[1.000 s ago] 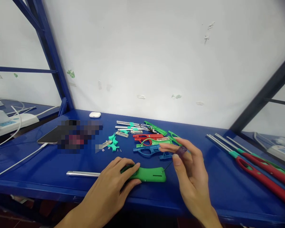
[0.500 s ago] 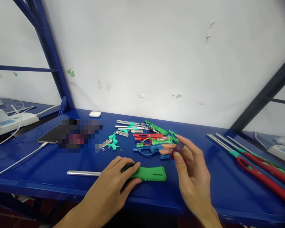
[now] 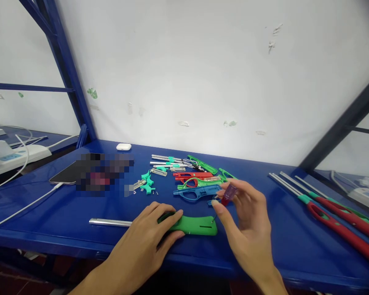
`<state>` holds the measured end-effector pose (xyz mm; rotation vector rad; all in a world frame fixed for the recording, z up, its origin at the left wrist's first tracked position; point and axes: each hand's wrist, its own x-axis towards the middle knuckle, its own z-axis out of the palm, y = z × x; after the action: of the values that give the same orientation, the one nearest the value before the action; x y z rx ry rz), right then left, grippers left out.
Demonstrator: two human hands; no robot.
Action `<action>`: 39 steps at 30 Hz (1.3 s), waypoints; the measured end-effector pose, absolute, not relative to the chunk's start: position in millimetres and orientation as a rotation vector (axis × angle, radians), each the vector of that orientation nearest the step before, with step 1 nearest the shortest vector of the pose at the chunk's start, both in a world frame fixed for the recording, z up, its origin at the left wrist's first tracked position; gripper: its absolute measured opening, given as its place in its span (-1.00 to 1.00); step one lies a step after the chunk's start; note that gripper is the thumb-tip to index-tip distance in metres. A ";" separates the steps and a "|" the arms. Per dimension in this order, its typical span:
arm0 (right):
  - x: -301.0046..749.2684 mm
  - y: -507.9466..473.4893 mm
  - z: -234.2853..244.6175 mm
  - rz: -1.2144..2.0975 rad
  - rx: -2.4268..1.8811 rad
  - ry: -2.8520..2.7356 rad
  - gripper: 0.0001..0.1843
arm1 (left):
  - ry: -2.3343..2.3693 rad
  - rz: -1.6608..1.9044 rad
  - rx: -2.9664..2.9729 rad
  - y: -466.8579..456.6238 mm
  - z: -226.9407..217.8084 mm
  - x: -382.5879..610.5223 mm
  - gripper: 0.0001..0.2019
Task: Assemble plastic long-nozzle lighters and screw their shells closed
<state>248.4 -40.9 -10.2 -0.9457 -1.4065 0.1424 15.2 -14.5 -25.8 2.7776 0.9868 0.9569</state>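
A green long-necked gas lighter (image 3: 197,225) lies flat on the blue table, its metal tube pointing left. My left hand (image 3: 153,233) is closed round its middle and holds it down, hiding the trigger area. In the fingers of my right hand (image 3: 242,217) is a small screwdriver (image 3: 229,194) with a purple and red handle. It stands tilted, and the tip of its thin shaft meets the right end of the green handle. Just behind lie loose shell halves, among them a blue one (image 3: 197,192) and a red one (image 3: 192,176).
Teal triggers (image 3: 147,184), tiny screws and metal tubes (image 3: 166,158) lie at the middle back. Several red lighters (image 3: 341,223) are on the right. A phone (image 3: 64,174) with a white cable and a white earphone case (image 3: 123,146) are at left. A wall rises behind the table (image 3: 49,221).
The thumb and fingers of my right hand have shifted on the screwdriver handle, which now leans a little differently. My left hand and the lighter stay almost where they were.
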 end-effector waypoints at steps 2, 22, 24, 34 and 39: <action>248.3 -40.5 -10.5 0.089 -0.943 -1.356 -0.49 | 0.998 0.931 2.773 -14.7 -25.7 15.1 -0.68; 248.4 -45.4 -8.5 0.084 -0.941 -1.431 -0.45 | 1.013 0.942 2.770 -16.1 -25.6 15.0 -0.67; 248.0 -43.7 -8.6 0.012 -0.917 -1.421 -0.50 | 1.015 0.934 2.771 -16.0 -25.4 15.2 -0.68; 250.6 -44.7 -7.8 0.079 -0.913 -1.420 -0.48 | 1.016 0.915 2.767 -16.8 -24.2 16.1 -0.67; 244.0 -46.5 -2.3 0.027 -0.813 -1.357 -0.55 | 1.012 0.914 2.762 -16.9 -24.1 16.1 -0.67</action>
<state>244.0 -46.5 -2.3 -0.8130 -1.3571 0.0268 16.1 -16.9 -24.1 2.7624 1.0122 0.9143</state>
